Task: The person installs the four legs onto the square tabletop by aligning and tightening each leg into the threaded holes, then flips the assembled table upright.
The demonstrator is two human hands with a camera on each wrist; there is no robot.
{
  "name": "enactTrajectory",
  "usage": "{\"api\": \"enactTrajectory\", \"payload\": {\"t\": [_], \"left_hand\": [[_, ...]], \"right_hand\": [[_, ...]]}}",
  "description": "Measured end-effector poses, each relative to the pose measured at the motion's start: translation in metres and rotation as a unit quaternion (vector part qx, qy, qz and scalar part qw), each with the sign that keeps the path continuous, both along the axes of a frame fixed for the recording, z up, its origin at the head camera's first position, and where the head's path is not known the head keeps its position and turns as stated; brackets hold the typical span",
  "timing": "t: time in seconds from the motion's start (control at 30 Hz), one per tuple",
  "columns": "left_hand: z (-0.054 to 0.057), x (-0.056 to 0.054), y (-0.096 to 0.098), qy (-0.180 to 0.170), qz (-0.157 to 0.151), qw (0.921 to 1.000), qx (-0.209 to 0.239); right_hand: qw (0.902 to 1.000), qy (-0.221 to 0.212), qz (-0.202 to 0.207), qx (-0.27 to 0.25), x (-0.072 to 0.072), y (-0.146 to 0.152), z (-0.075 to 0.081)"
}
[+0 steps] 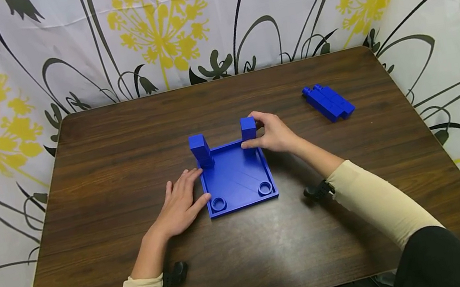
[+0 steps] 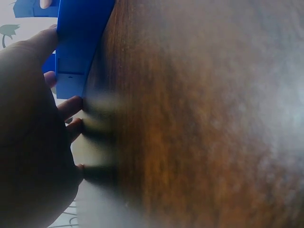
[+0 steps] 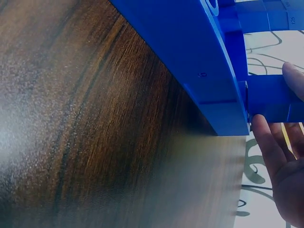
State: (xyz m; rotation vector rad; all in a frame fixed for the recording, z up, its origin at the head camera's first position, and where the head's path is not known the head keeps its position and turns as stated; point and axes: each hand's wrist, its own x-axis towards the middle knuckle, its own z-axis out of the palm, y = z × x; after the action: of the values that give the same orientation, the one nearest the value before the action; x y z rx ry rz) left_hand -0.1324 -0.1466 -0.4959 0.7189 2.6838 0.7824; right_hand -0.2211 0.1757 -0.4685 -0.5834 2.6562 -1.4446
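A square blue plastic panel (image 1: 240, 177) with a raised rim lies on the table, two round sockets (image 1: 219, 204) showing at its near corners. At its far left corner stands a square blue post (image 1: 200, 149). My right hand (image 1: 274, 133) grips a second blue post (image 1: 248, 129) at the far right corner, thumb on the near side and fingers behind. In the right wrist view this post (image 3: 270, 97) meets the panel's corner, with a fingertip right at the joint. My left hand (image 1: 181, 205) rests flat beside the panel, its straight fingers and thumb touching the left rim.
Farther right on the brown wooden table (image 1: 121, 146) lies a group of blue posts (image 1: 329, 102), side by side. A white cloth with yellow and grey flowers (image 1: 156, 29) hangs behind the table and along its sides.
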Motion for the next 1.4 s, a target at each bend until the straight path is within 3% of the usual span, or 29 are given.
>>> {"api": "enactTrajectory", "payload": {"t": [0.47,0.77,0.9,1.13,1.3,1.4], "left_hand": [[-0.001,-0.001,0.000,-0.003,0.003,1.0000,-0.009],[0.000,-0.001,-0.001,-0.001,0.001,1.0000,-0.008],[0.000,-0.001,-0.001,-0.003,0.000,1.0000,-0.008],[0.000,-0.001,0.000,-0.003,0.001,1.0000,-0.007],[0.000,0.000,0.000,-0.001,0.001,1.0000,-0.005],[0.000,-0.001,0.000,0.000,0.001,1.0000,-0.003]], "right_hand": [[0.9998,0.003,0.009,0.016,-0.002,0.000,0.003],[0.9966,-0.033,0.075,0.003,-0.005,0.009,0.010],[0.9900,-0.062,0.122,-0.035,-0.008,0.015,0.012],[0.9674,-0.113,0.203,-0.101,-0.013,0.020,0.014],[0.9583,-0.124,0.233,-0.109,-0.016,0.019,0.013],[0.9579,-0.126,0.240,-0.094,-0.017,0.019,0.013]]}}
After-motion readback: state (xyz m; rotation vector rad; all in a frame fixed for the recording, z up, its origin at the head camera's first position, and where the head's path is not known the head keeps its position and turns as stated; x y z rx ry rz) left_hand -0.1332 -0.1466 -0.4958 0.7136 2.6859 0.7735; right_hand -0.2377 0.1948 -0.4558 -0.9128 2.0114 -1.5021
